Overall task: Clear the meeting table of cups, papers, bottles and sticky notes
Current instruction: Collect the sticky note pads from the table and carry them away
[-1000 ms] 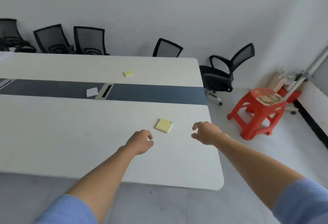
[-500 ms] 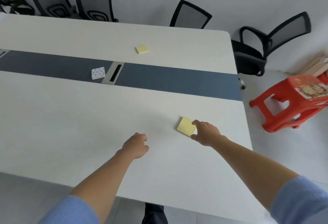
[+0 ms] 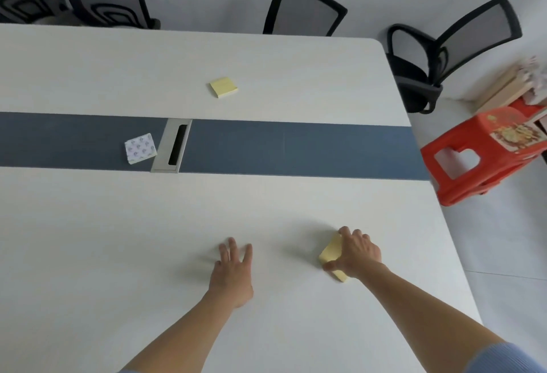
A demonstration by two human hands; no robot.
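Now the right hand (image 3: 355,254) is pinching the near yellow sticky pad (image 3: 330,251) between thumb and fingers, at about 5 o'clock on the table (image 3: 88,224), and the pad is tilting up on one edge. The left hand (image 3: 232,272) is lying spread on the top at 6 o'clock, holding nothing. I am judging the pad light and slightly bendable, with sheets that may fan, so gripping two opposite edges of the whole block seems safest. The top is looking smooth, so pads may slide. A second yellow pad (image 3: 224,87) is lying at 12 o'clock and a white patterned pad (image 3: 140,148) at 10 o'clock beside the cable slot (image 3: 173,145). A red stool (image 3: 479,159) is standing at 3 o'clock.
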